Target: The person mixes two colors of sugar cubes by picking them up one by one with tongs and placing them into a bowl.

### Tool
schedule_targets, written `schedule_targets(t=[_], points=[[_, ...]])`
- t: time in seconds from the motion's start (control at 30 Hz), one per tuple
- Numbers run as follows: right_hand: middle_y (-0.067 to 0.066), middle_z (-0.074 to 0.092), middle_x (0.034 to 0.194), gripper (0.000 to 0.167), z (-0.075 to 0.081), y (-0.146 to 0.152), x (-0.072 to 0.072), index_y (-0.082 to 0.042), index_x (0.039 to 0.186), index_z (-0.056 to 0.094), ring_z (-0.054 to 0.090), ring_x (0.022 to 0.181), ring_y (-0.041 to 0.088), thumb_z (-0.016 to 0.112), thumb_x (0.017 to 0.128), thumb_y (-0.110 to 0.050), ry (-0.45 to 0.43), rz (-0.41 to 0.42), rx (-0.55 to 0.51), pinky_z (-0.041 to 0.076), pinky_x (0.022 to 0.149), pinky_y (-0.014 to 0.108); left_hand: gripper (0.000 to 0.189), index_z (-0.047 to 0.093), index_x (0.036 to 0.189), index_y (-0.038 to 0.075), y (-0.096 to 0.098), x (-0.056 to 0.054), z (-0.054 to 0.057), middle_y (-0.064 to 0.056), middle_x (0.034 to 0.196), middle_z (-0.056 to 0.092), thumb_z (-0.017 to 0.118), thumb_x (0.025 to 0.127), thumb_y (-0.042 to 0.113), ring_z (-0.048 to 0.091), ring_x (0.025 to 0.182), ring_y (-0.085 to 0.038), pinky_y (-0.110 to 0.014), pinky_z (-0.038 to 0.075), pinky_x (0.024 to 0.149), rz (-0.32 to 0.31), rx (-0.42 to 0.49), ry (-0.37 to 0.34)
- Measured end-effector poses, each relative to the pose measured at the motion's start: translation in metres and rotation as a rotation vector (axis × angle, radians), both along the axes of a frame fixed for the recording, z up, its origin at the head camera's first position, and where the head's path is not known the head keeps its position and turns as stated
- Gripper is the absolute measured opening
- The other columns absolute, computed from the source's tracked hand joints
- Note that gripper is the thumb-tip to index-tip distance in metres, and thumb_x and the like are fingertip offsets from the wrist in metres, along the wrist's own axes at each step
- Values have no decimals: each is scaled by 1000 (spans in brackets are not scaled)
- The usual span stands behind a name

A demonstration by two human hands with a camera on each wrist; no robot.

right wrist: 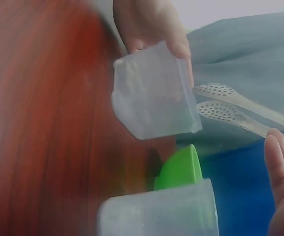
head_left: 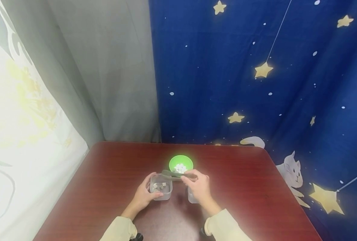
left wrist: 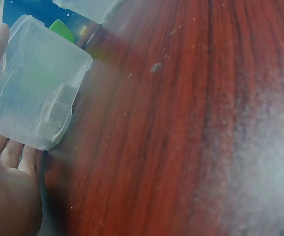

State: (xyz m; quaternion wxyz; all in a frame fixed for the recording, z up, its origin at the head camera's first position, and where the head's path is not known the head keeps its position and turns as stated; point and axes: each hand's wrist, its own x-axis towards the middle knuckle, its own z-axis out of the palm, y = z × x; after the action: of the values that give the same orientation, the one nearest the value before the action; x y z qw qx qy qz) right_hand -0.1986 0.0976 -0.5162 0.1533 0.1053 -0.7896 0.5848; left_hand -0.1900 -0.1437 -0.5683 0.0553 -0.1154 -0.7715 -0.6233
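Note:
My left hand (head_left: 142, 194) grips a clear plastic container (head_left: 169, 193) at its left side, with the thumb over the near rim. Several small pale cubes (head_left: 164, 184) lie on its bottom. My right hand (head_left: 200, 187) holds a pair of tongs (head_left: 170, 173) between thumb and fingers. In the right wrist view, the perforated heads of the tongs (right wrist: 219, 111) are parted and at the container's opening, with nothing between them. The left container (right wrist: 151, 93) appears tilted there, above the table.
A green bowl (head_left: 173, 161) holding several white pieces (head_left: 180, 168) stands just behind the hands. Another clear container (head_left: 193, 198) sits partly under my right hand. The reddish-brown table (head_left: 121, 167) ends at curtains (head_left: 196, 100) along the back.

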Motion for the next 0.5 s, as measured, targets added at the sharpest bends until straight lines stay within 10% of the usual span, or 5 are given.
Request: schedule_targets(t=[0.3,0.5], points=[[-18,66,60,17,-7,-9,5,-30,90,75,66,62,-2,82,76,-36,53,-150,311,46,51,21,93,41,144,7,-4,-17,-35,-16,137,51,90,65,12,41,132,-36,-50,32,107,34,-39,14],[1,73,78,22,-14,-15,0,-8,94,74,71,71,15,81,80,-24,80,8,154,52,53,22,93,41,144,7,-5,-17,-36,-15,137,52,90,66,15,41,132,-36,-51,32,107,26,-30,30]])
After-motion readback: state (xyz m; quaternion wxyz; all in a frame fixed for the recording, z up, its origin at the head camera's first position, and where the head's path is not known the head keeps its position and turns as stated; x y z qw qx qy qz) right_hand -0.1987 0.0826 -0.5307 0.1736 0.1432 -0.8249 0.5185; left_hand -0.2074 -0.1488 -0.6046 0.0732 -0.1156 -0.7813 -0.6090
